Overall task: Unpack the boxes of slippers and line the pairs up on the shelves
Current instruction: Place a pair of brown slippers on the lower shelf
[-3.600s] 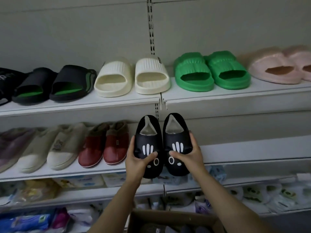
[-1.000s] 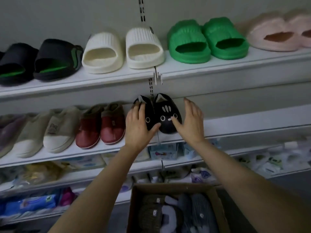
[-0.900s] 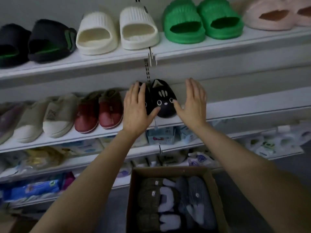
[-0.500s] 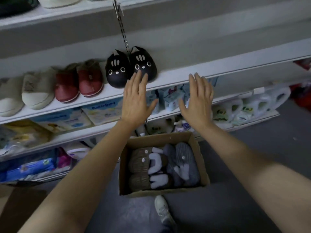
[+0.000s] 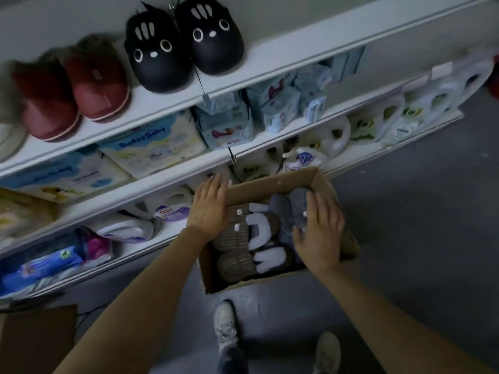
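1. Black cat-face slippers (image 5: 183, 41): paired on white shelf (image 5: 297, 49), beside red slippers (image 5: 73, 90).
2. Cardboard box (image 5: 348, 238) on grey floor (image 5: 418, 211); brown slippers (image 5: 237, 238) and grey slippers (image 5: 291, 211) inside.
3. Left hand (image 5: 209, 209), right hand (image 5: 320, 233): fingers straight, spread, holding nothing; possibly touching contents, blurred.

Only legible txt: "DaddyBaby" in blue on white pack (image 5: 154, 147), shelf below slippers; other labels too blurred.
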### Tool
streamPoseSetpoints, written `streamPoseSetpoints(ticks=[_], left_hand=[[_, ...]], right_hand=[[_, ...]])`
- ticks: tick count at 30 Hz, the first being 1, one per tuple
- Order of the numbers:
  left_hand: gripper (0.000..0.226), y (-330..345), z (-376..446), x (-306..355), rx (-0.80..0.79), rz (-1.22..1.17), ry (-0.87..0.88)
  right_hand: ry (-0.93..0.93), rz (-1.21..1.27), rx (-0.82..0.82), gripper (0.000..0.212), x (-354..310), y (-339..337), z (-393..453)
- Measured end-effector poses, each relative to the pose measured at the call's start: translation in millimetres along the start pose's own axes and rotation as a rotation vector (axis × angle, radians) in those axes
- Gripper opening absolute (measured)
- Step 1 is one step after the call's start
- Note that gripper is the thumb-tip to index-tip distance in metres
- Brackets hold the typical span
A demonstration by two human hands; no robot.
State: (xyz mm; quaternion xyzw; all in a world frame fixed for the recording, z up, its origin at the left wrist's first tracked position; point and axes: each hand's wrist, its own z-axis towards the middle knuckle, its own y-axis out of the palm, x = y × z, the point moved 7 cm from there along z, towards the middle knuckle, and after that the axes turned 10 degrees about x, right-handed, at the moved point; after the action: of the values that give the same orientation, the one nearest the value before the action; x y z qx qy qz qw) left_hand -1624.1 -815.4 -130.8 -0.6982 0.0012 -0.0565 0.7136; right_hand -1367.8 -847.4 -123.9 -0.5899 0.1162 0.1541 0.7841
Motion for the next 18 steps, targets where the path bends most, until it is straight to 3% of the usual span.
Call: streamPoseSetpoints(ticks=[7,13,18], left_hand=[[0.079,128.6,2.1,-48.6,-0.377,0.072,0.227],[0.097,225.3,-9.6,-66.2,-0.575,0.029,0.392],[0.107,274.2,-13.3,-56.6,-0.673,-0.048,0.437]], right_hand=[[0.246,-0.040,-0.051,0.091,-35.6,98.0,-69.2],[0.583,0.002,-0.122,0.094,-86.3,175.6,-134.2],[0.808,-0.020,-0.146,0.081,-110.0,222.5,-168.2]])
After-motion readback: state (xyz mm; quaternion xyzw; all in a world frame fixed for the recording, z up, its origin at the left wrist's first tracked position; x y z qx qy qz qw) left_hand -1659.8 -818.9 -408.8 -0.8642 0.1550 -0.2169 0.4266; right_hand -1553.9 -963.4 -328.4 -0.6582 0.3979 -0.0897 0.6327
